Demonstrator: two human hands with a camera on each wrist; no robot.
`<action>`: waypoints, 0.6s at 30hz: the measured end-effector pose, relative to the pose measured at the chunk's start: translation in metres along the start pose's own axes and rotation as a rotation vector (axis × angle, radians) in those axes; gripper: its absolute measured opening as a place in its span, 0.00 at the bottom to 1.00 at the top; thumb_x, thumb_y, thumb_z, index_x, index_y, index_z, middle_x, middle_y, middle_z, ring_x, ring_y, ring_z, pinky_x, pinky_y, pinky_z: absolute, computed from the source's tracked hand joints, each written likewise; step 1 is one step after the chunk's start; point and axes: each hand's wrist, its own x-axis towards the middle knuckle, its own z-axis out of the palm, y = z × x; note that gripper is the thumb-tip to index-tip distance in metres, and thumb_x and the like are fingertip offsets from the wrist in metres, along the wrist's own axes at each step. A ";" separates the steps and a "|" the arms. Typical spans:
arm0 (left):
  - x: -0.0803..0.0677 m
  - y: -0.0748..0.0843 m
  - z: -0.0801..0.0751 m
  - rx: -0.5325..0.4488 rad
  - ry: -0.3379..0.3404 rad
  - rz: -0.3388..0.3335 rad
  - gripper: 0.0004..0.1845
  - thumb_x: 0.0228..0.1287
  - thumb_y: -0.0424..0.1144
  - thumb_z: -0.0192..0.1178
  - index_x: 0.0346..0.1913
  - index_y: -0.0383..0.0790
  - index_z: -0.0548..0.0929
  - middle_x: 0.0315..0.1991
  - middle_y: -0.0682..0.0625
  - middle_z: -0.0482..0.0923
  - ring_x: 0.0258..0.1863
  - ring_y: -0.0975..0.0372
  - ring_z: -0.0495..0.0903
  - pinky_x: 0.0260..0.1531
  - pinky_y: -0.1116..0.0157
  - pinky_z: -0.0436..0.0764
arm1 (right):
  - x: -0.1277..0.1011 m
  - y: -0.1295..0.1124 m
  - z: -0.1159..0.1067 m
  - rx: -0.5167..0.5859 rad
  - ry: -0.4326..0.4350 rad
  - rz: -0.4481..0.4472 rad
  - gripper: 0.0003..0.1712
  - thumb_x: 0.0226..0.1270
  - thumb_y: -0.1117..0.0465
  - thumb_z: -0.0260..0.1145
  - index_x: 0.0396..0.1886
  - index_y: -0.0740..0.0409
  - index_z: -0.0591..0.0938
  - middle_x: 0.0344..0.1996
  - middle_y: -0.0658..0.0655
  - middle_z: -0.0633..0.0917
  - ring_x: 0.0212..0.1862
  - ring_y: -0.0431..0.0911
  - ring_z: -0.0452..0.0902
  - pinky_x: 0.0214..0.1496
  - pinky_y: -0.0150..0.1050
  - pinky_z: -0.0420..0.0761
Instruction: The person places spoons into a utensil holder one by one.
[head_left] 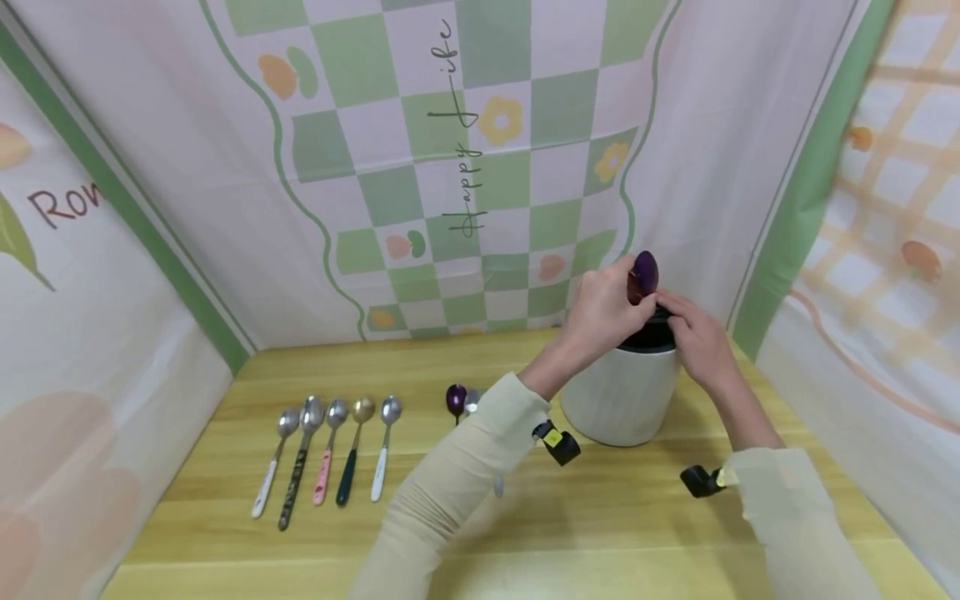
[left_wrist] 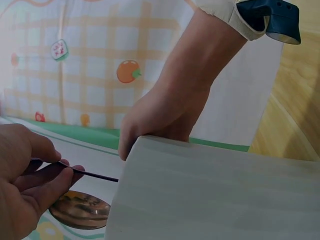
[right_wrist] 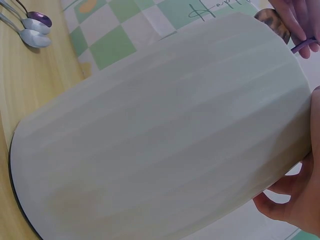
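Observation:
A white round bin (head_left: 618,396) with a dark interior stands upright on the table, also filling much of the right wrist view (right_wrist: 160,130). My left hand (head_left: 611,304) pinches a purple spoon (head_left: 644,271) above its opening, bowl up. In the left wrist view, the thin handle (left_wrist: 97,176) runs from the left hand (left_wrist: 30,180) past the bin's rim. Beside those fingers shows a shiny bronze-coloured oval (left_wrist: 80,210); what it belongs to is unclear. My right hand (head_left: 701,342) holds the bin's rim on the right, fingers bent over the edge.
Several spoons lie in a row at left, including a white-handled spoon (head_left: 390,410) and a pink-handled spoon (head_left: 337,412). Near the left sleeve lie another purple spoon (head_left: 456,398) and silver spoons, partly hidden. Patterned cloth (head_left: 420,283) hangs around the wooden table (head_left: 300,567).

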 end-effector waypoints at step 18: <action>-0.003 0.005 -0.001 0.011 -0.050 0.000 0.21 0.63 0.37 0.68 0.56 0.38 0.75 0.48 0.46 0.86 0.43 0.60 0.87 0.38 0.81 0.80 | -0.001 0.000 -0.002 -0.017 -0.011 0.026 0.29 0.80 0.57 0.38 0.72 0.64 0.68 0.72 0.69 0.67 0.72 0.72 0.58 0.72 0.69 0.58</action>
